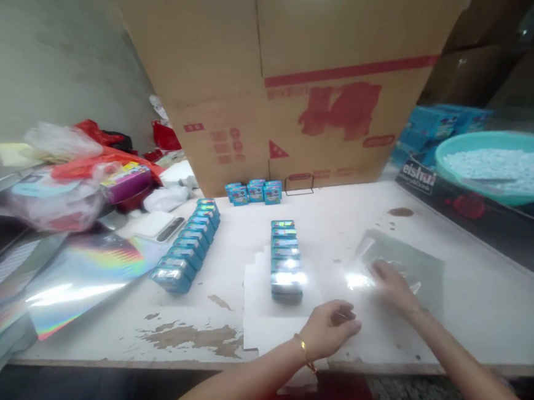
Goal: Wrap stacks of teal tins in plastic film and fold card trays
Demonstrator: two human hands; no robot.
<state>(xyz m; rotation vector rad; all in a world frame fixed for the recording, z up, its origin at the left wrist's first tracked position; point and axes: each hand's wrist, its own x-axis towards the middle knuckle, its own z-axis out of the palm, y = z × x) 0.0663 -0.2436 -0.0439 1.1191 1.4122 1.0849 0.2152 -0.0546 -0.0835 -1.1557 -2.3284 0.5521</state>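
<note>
We see our right hand (392, 284) lying flat and loose on a clear plastic sheet (405, 263) near the tabletop's (471, 302) front right edge; the sheet's long axis runs roughly left to right, slightly tilted away. Our left hand (330, 331) sits at the front edge, fingers curled, pinching the glossy film's near corner, though blur hides the grip itself. Just left stands a row of blue boxes (285, 260) on white paper (258, 310), running front to back. A second row (189, 246) lies further left, angled toward the cardboard box (295, 73) at the back edge
</note>
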